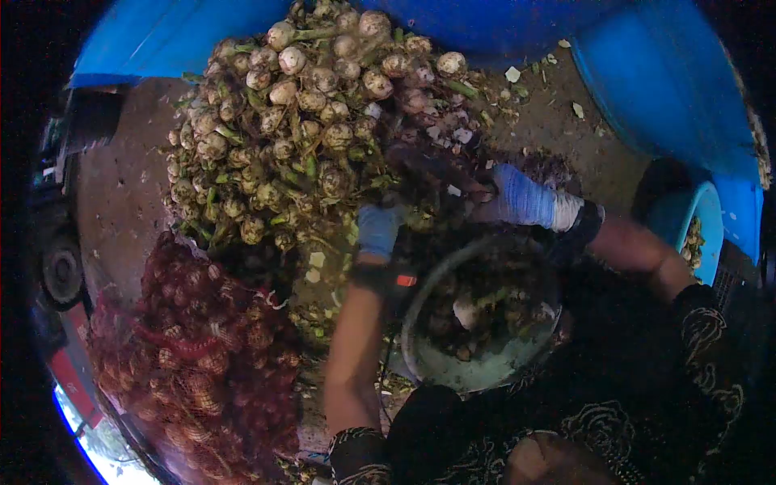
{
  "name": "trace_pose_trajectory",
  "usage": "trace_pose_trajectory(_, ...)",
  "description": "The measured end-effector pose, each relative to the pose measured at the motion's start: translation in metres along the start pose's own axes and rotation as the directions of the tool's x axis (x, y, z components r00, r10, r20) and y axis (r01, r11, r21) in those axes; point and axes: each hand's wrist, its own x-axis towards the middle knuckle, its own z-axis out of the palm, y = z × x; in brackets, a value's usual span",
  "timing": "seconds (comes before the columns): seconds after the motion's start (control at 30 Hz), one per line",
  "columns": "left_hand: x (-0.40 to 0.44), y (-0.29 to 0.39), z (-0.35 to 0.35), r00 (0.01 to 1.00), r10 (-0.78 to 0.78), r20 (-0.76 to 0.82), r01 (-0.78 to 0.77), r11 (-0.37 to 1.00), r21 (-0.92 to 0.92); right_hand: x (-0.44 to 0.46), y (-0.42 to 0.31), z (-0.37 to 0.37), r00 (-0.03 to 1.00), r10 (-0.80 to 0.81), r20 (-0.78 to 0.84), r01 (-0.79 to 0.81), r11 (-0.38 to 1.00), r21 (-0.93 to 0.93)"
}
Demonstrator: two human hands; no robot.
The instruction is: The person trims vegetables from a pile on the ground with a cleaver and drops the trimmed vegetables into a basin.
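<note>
My left hand (380, 229), in a light blue glove, reaches to the lower edge of a big heap of pale round bulbs (311, 101) with soil, roots and cut green stems. Its fingers sink into shadow among the bulbs, so their grip is hidden. My right hand (517, 196), in a blue and white glove with darkened fingertips, is closed to the right of the left hand. A dark, blurred long shape (432, 164) lies at its fingers; I cannot make out what it is. Below both hands stands a round tub (412, 331) with a pale bulb (467, 314) and dark bits inside.
Red mesh sacks (194, 347) full of bulbs stand at the lower left. Blue sheeting or bins (663, 73) border the back and right. A light blue basin (710, 218) holds pale pieces at the right. White peelings (512, 74) are scattered on the floor.
</note>
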Motion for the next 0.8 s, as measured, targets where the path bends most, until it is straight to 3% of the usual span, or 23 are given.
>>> trace_pose_trajectory(0.03, 0.003, -0.011, 0.007, 0.999, -0.019, 0.040, 0.016, 0.998, 0.068, 0.000, 0.002, 0.000, 1.000, 0.002, 0.022, -0.001, 1.000, -0.027)
trace_pose_trajectory(0.1, -0.003, -0.041, 0.026, 0.924, 0.276, -0.263, -0.322, 0.935, -0.150, 0.000, 0.011, 0.004, 0.999, 0.004, 0.042, -0.002, 0.999, -0.052)
trace_pose_trajectory(0.13, -0.016, -0.031, 0.018, 0.925, 0.277, -0.262, -0.322, 0.935, -0.149, 0.000, 0.017, 0.010, 0.998, 0.029, 0.059, -0.017, 0.984, -0.180)
trace_pose_trajectory(0.17, -0.033, -0.022, 0.009, 0.970, 0.114, -0.214, -0.213, 0.822, -0.528, 0.000, 0.023, 0.013, 0.996, 0.055, 0.074, -0.030, 0.951, -0.306)
trace_pose_trajectory(0.2, -0.048, -0.008, -0.001, 0.995, -0.023, -0.101, -0.070, 0.567, -0.821, 0.000, 0.015, 0.010, 0.995, 0.058, 0.076, -0.032, 0.952, -0.306)
trace_pose_trajectory(0.23, -0.061, -0.003, -0.007, 0.995, -0.031, -0.093, -0.060, 0.567, -0.822, -0.002, -0.001, 0.007, 0.991, 0.039, 0.126, 0.013, 0.923, -0.385)
trace_pose_trajectory(0.33, -0.084, 0.008, -0.022, 0.965, 0.235, -0.113, -0.257, 0.781, -0.569, -0.002, -0.024, 0.008, 0.972, -0.045, 0.230, 0.157, 0.853, -0.499)
trace_pose_trajectory(0.47, -0.119, 0.001, -0.018, 0.908, 0.418, -0.029, -0.382, 0.799, -0.465, -0.007, -0.039, 0.018, 0.929, -0.235, 0.287, 0.348, 0.818, -0.458)
trace_pose_trajectory(0.57, -0.139, 0.032, -0.024, 0.978, 0.172, -0.117, -0.200, 0.634, -0.747, -0.007, -0.055, 0.015, 0.894, -0.300, 0.334, 0.433, 0.772, -0.465)
trace_pose_trajectory(0.67, -0.142, 0.040, -0.025, 0.991, 0.128, -0.047, -0.114, 0.583, -0.805, -0.008, -0.065, 0.014, 0.883, -0.191, 0.428, 0.413, 0.749, -0.519)
trace_pose_trajectory(0.8, -0.146, 0.047, -0.025, 0.994, 0.103, 0.027, -0.031, 0.520, -0.854, -0.011, -0.066, 0.016, 0.872, -0.250, 0.421, 0.451, 0.747, -0.489)
